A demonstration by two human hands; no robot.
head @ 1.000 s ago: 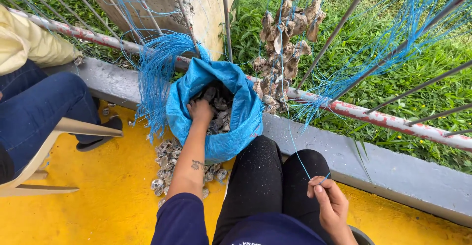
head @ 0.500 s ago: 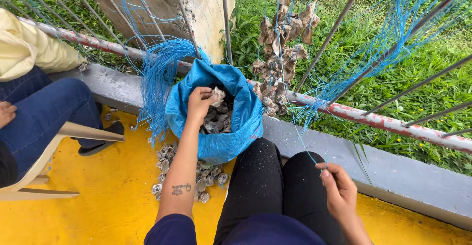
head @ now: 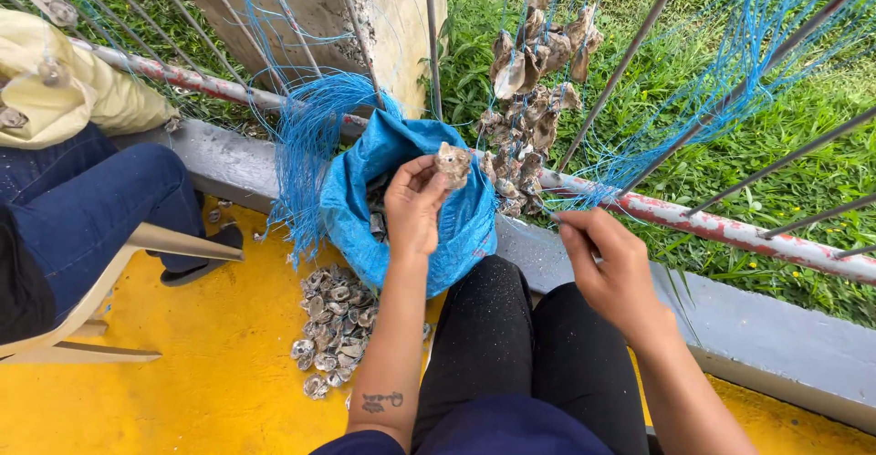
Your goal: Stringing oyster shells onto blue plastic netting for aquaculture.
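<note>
From the head view I look down over my own knees in black trousers. My left hand [head: 415, 204] is raised over the mouth of the blue sack [head: 461, 227], its fingertips pinched together on a single oyster shell [head: 453, 163]; the shell sits above the sack's far rim, held clear of the heap inside. The sack leans against the grey concrete kerb [head: 766, 327] and its opening shows more dark shells within.

My right hand [head: 611, 268] is up beside the rusty red-and-white rail [head: 730, 229], fingers curled inward and closed together near a thin blue line [head: 584, 195]. I cannot tell for certain whether the line is pinched between them, because the fingertips turn away from the camera.

Just beyond the sack a string of shells [head: 534, 99] hangs against the slanted metal bars, threaded on blue twine. A thick bundle of blue twine [head: 310, 145] drapes over the rail to the left of the sack, touching its side. On the yellow floor [head: 182, 364], just beside the sack's base and my left forearm, lies a loose pile of shells [head: 333, 327].

At the left edge another person sits on a pale plastic chair [head: 119, 272], in blue jeans [head: 100, 199] and a cream top, well apart from my hands. Grass [head: 776, 108] fills the ground beyond the rail.
</note>
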